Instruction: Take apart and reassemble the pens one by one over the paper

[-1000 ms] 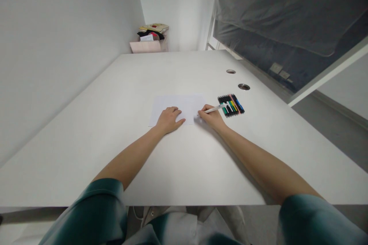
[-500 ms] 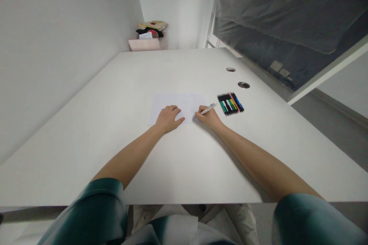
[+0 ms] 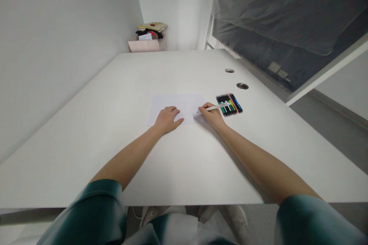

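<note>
A white sheet of paper [image 3: 184, 101] lies on the white table. My left hand [image 3: 167, 120] rests flat on its lower part, fingers spread and holding nothing. At the paper's right side, my right hand [image 3: 212, 116] is closed round a white pen [image 3: 216, 106]. The pen leans low, its back end reaching out to the right and its tip pointing left over the paper. Whether the tip touches the sheet I cannot tell. Just beyond my right hand sits a row of several black markers [image 3: 234, 103] with coloured labels.
Two round cable holes [image 3: 242, 86] are set in the table [image 3: 115, 130] near its right edge. Behind the far edge stands a pink box [image 3: 143, 46] with folded things on it. A grey cover [image 3: 276, 15] hangs at the right, and a wall runs along the left.
My right hand has shifted slightly right and tipped the pen lower, so its back end now crosses in front of the markers. My left hand stays on the paper.
</note>
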Motion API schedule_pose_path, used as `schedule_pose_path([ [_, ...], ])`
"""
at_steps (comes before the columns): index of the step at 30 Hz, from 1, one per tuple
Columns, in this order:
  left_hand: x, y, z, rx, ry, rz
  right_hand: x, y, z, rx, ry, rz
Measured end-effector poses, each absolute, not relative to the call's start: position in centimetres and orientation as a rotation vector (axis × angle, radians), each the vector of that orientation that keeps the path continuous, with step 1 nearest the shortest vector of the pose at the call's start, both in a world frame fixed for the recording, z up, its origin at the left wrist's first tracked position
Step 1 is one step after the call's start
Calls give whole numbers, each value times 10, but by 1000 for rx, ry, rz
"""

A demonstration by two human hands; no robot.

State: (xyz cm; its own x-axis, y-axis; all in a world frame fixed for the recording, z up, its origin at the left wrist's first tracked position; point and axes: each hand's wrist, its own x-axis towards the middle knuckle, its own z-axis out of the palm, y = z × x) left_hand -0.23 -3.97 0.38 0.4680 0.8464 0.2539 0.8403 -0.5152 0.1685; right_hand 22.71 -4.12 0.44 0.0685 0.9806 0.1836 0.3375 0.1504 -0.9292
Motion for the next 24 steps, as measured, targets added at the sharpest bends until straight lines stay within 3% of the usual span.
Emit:
schedule_pose_path([
  [6,-6,-39,2,2691,1523,464,230,-42,7,-1271,-1375,910],
  [11,-6,-43,5,2711,1531,463,240,-38,16,-1083,-1183,1168],
  [14,-4,-47,8,2752,1542,523,246,-40,25,-1136,-1162,1068],
  [17,-6,-53,8,2775,1542,623,248,-47,34,-1121,-1181,1058],
  [24,-21,-63,4,2547,1650,1010,243,-67,29,-958,-933,1456],
])
